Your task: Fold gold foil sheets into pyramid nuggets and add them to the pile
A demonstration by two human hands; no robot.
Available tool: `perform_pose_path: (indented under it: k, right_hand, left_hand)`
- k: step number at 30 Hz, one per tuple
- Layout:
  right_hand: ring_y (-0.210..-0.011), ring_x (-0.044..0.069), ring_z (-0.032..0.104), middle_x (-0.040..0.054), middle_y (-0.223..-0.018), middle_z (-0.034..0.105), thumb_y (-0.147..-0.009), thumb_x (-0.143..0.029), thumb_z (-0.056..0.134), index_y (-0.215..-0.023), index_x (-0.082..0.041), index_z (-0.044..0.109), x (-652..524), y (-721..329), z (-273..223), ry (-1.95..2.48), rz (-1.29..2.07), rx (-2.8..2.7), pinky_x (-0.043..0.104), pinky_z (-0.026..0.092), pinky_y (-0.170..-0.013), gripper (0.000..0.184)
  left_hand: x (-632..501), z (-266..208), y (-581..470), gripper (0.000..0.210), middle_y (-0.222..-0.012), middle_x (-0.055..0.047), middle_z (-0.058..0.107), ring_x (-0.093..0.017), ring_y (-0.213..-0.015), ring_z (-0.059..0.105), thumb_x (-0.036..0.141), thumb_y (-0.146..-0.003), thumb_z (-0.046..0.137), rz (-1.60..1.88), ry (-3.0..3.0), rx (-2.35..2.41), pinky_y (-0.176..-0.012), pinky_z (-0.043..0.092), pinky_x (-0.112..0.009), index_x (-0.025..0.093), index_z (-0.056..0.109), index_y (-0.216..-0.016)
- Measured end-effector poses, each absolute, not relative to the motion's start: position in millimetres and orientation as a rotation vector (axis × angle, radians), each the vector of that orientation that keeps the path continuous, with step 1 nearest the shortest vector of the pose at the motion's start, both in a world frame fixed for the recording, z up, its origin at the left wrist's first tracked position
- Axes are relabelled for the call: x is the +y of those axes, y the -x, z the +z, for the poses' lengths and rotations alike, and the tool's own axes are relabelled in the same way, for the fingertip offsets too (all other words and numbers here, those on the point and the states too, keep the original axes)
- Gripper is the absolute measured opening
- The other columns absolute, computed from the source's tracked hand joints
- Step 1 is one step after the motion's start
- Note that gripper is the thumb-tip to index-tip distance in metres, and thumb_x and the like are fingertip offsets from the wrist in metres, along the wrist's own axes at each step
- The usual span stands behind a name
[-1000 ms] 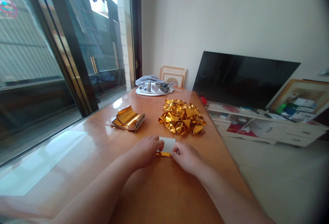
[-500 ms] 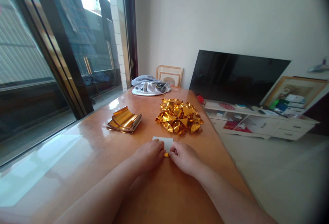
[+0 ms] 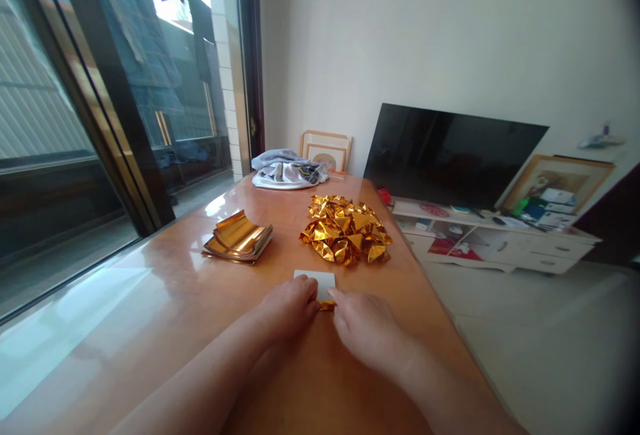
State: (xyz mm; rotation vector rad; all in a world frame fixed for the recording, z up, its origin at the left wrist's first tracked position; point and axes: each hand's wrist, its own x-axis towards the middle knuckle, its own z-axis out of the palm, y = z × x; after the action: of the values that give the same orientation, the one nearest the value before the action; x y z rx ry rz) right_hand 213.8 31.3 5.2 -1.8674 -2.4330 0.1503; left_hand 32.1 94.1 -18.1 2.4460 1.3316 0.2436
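Note:
A sheet of gold foil paper (image 3: 324,280) lies on the table in front of me, pale side up, with a narrow gold strip folded over along its near edge. My left hand (image 3: 294,300) is closed, its curled fingers resting on the sheet's left part. My right hand (image 3: 364,323) is closed too, its index fingertip and thumb at the right end of the folded strip. Just beyond them sits a heap of folded gold foil pieces (image 3: 350,230). To the left is a stack of flat gold foil sheets (image 3: 239,238), its top ones curling up.
The glossy wooden table (image 3: 190,308) ends at the right above a tiled floor. Bundled clothes (image 3: 287,172) lie at its far end, near leaning picture frames (image 3: 325,148). A television (image 3: 450,155) stands on a white cabinet (image 3: 540,248); a sliding glass door is at left.
My right hand has turned and shifted slightly nearer to me, its index finger now on the fold's right end. My left hand stays on the sheet. The view has shifted a little.

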Motion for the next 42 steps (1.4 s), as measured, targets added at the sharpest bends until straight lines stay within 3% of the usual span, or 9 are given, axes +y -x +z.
perform_pose_path:
  k: [6, 11, 21, 25, 33, 37, 42]
  right_hand:
    - [-0.090, 0.030, 0.072, 0.0170, -0.101, 0.076, -0.086, -0.011, 0.046, -0.135, -0.010, 0.057, 21, -195, 1, 1.831, 0.138, -2.722, 0.035, 0.050, -0.072, 0.051]
    - [-0.089, 0.032, 0.072, 0.0198, -0.100, 0.075, -0.082, -0.013, 0.054, -0.147, -0.004, 0.044, 19, -196, 7, 1.894, 0.165, -2.800, 0.038, 0.054, -0.072, 0.067]
    - [-0.090, 0.032, 0.073, 0.0226, -0.108, 0.074, -0.079, -0.009, 0.056, -0.147, -0.004, 0.047, 16, -192, 14, 2.017, 0.172, -2.799, 0.035, 0.054, -0.071, 0.069]
    - [-0.086, 0.033, 0.074, 0.0204, -0.100, 0.076, -0.078, -0.006, 0.056, -0.148, -0.005, 0.047, 16, -192, 12, 2.034, 0.143, -2.802, 0.037, 0.055, -0.071, 0.071]
    - [-0.088, 0.034, 0.074, 0.0198, -0.099, 0.077, -0.077, -0.002, 0.052, -0.148, -0.008, 0.049, 22, -199, -1, 2.073, 0.153, -2.756, 0.039, 0.056, -0.071, 0.071]
    - [-0.088, 0.033, 0.074, 0.0202, -0.097, 0.077, -0.075, -0.004, 0.054, -0.150, -0.008, 0.045, 23, -200, -3, 2.113, 0.154, -2.718, 0.037, 0.055, -0.073, 0.076]
    - [-0.087, 0.032, 0.074, 0.0199, -0.098, 0.077, -0.079, -0.003, 0.050, -0.146, -0.010, 0.051, 20, -199, 7, 2.058, 0.155, -2.752, 0.036, 0.054, -0.071, 0.068]
  left_hand:
    - [93, -17, -34, 0.023, -0.094, -0.006, 0.065, -0.018, -0.076, 0.060, 0.042, -0.092, 0.050, 0.232, -2.475, 1.372, -0.062, 0.039, -0.027, 0.021, 0.056, -0.083]
    - [94, -21, -36, 0.021, -0.096, -0.007, 0.067, -0.020, -0.083, 0.063, 0.038, -0.093, 0.049, 0.228, -2.485, 1.402, -0.068, 0.043, -0.028, 0.021, 0.057, -0.084]
    - [94, -21, -43, 0.034, -0.098, -0.007, 0.067, -0.023, -0.085, 0.064, 0.056, -0.088, 0.055, 0.184, -2.439, 1.520, -0.066, 0.043, -0.030, 0.022, 0.059, -0.087]
    - [98, -17, -37, 0.036, -0.096, -0.007, 0.068, -0.023, -0.083, 0.065, 0.058, -0.082, 0.062, 0.149, -2.363, 1.554, -0.065, 0.042, -0.030, 0.022, 0.061, -0.086]
    - [100, -2, -15, 0.043, -0.090, -0.004, 0.072, -0.027, -0.086, 0.066, 0.066, -0.073, 0.069, 0.021, -2.293, 1.635, -0.084, 0.044, -0.040, 0.025, 0.066, -0.085]
    - [100, 2, -6, 0.041, -0.089, -0.004, 0.073, -0.026, -0.084, 0.066, 0.063, -0.072, 0.071, 0.000, -2.270, 1.666, -0.088, 0.043, -0.042, 0.025, 0.067, -0.085]
    - [102, 5, 4, 0.036, -0.088, -0.002, 0.073, -0.024, -0.083, 0.065, 0.058, -0.071, 0.071, 0.006, -2.253, 1.665, -0.087, 0.042, -0.040, 0.024, 0.065, -0.084]
